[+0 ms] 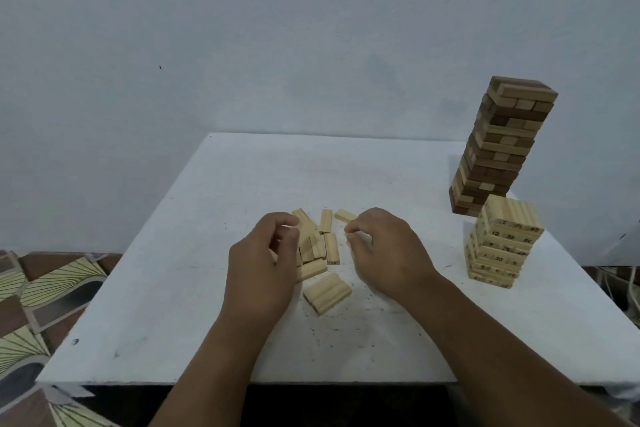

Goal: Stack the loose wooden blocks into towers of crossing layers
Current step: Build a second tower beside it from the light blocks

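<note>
A white surface [173, 288] fills the middle of the view, with a pale wall behind it and patterned floor tiles [41, 288] to the left. At its far right corner stands a tall tower [502, 146] of mixed dark and light blocks in crossing layers, leaning a little in this wide-angle view; just in front of it stands a shorter tower [502, 243] of pale numbered blocks, apparently still to be added to. Near the centre lies the heap of loose wooden blocks [317, 246], some tumbled on one another, with a set of three blocks [327, 292] lying side by side just nearer the person and a single block [344, 216] at the far edge. The left hand [266, 263] rests against the heap's left side with fingers curled inward, seemingly gathering blocks, though what it grasps is hidden behind the hand. The right hand [384, 250] hovers at the heap's right side, fingertips pinched around a small pale block [356, 236] that is only partly visible. The step in hand looks like collecting and aligning loose blocks into a layer of three. The next move likely calls for squaring that group, carrying it well to the right, and setting it crosswise on the shorter tower without nudging either stack
</note>
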`<state>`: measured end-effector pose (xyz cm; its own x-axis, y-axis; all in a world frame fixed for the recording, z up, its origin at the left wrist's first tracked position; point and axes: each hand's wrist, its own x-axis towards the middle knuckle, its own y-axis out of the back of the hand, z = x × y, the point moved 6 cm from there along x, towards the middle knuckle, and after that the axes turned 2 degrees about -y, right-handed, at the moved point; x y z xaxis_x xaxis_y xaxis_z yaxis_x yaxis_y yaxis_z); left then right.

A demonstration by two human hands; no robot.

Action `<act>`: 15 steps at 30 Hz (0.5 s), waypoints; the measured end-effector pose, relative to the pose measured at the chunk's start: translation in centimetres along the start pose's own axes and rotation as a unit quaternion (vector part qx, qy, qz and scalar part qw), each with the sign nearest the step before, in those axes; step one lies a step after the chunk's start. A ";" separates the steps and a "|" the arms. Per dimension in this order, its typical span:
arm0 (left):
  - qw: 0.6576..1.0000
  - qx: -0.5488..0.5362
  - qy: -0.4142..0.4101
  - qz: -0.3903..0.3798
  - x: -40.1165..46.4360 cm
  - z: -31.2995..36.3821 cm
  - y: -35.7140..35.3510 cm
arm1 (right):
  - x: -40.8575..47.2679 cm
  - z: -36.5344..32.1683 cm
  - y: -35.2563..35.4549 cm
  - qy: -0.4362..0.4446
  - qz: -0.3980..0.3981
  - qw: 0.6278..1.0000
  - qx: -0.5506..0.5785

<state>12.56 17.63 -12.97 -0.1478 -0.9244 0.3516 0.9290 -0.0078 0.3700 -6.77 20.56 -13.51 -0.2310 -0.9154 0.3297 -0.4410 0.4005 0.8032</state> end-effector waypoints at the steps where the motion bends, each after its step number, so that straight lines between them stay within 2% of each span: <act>1: 1.000 -0.008 0.006 0.004 0.0 -0.1 0.1 | -0.1 -0.4 -0.2 0.007 -0.005 1.000 0.012; 5: 1.000 -0.021 0.010 0.001 -0.1 0.0 0.2 | -0.4 -1.5 -1.2 0.035 -0.054 0.998 -0.005; 7: 1.000 -0.013 0.001 -0.011 -0.2 0.3 0.1 | -0.7 -1.2 -0.9 0.033 -0.052 0.998 -0.018; 15: 0.993 0.025 -0.038 -0.107 -1.4 2.3 -2.5 | -2.2 1.0 1.6 -0.009 -0.075 0.995 -0.066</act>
<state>9.67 19.77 -12.40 -0.3662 -0.8726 0.3232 0.8561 -0.1799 0.4845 -7.82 23.22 -13.41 -0.1881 -0.9629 0.1937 -0.3536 0.2504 0.9013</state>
